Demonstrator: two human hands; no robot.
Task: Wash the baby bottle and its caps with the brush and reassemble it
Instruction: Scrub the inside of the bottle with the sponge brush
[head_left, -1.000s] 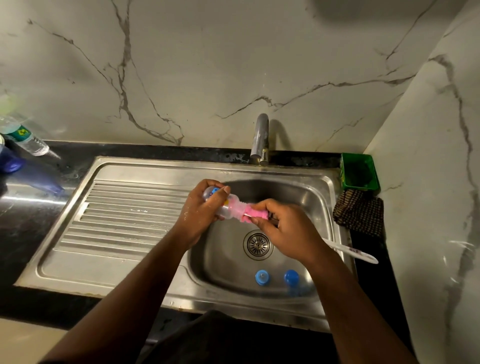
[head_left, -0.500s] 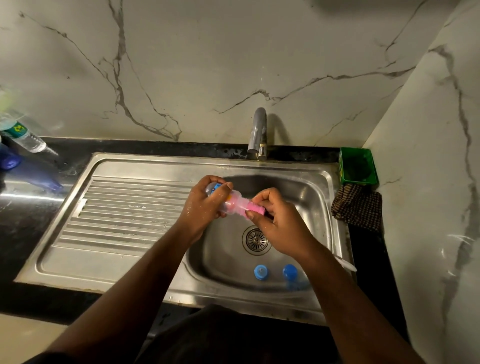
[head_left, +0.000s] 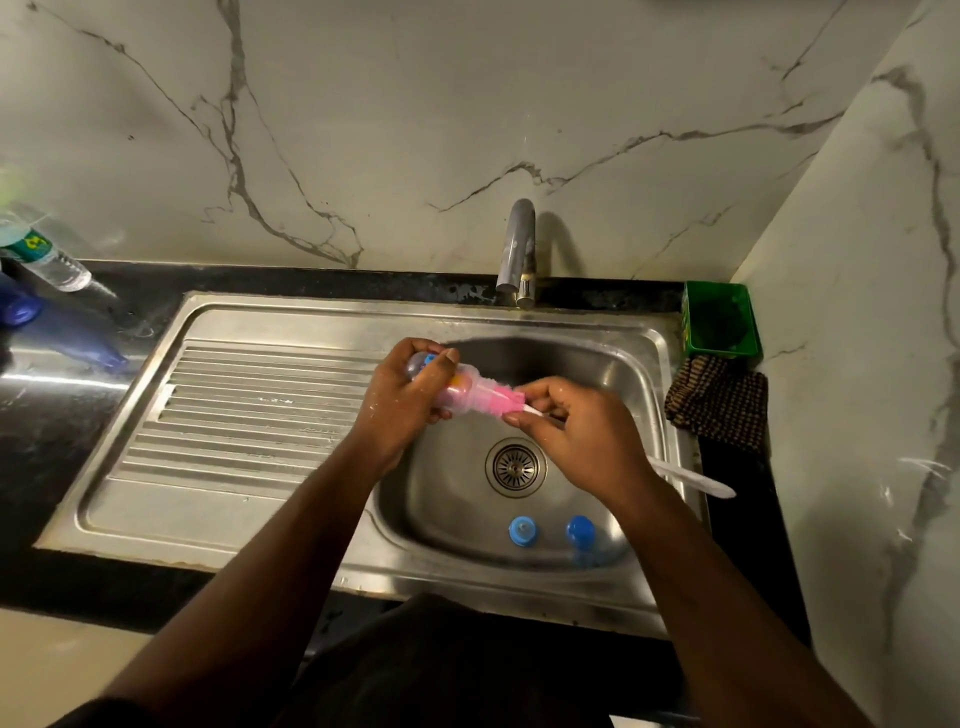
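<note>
Brush now farther out of the bottle, right fingers pinching its handle, left hand gripping bottle.

A glossy black stone counter runs under the marble wall, with a stainless steel sink unit set into it: ribbed drainboard to the left, basin to the right. On the basin floor, near its front edge, lie two small round blue caps, just apart from each other. At the counter's back right corner stands a square green plastic tub, and directly in front of it lies a crumpled brown checked cloth. At the counter's left edge sits a clear plastic water bottle with a green label, and beside it something blue (too blurred to identify).
</note>
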